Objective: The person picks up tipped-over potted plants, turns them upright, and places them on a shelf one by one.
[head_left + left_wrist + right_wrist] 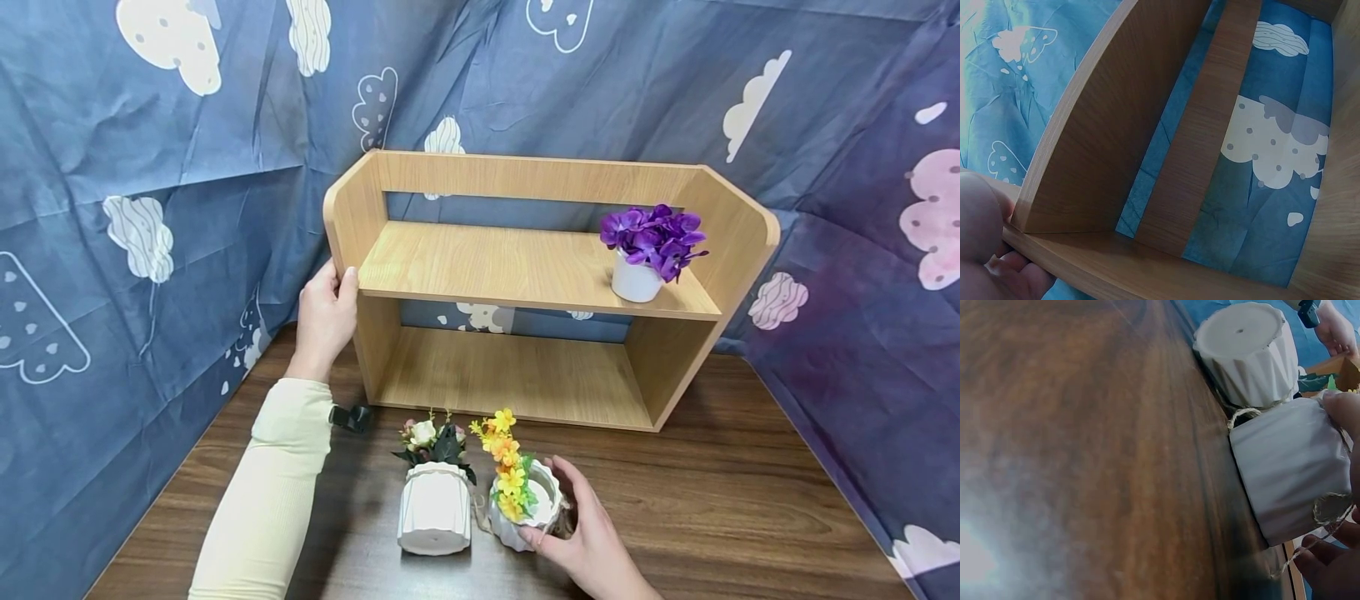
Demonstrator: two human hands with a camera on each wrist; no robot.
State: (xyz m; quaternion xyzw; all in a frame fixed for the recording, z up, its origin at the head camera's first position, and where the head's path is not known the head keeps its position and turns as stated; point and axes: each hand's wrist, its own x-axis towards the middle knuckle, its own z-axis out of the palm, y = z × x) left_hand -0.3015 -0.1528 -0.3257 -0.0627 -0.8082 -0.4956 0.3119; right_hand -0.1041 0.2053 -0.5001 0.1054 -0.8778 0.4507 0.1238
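My left hand [327,315] grips the left side panel of a two-tier wooden shelf [480,262]; the left wrist view shows its thumb and fingers around the panel edge [1022,219]. Low in the head view, my right hand [588,533] holds a ribbed white flowerpot [553,492] with yellow and orange flowers [508,467] at its left side. Thumb and fingers lie on opposite sides of this pot, and twine [1329,519] hangs from it near the fingers. Just left, a second white pot [435,512] with pale roses [423,433] lies tipped over, its base facing me.
On the shelf's upper board, toward the right, stands a small white pot [636,280] with purple flowers [654,237]. The shelf rests on a dark wooden table [750,500]. Blue cloud-patterned cloth [247,125] hangs behind and at both sides.
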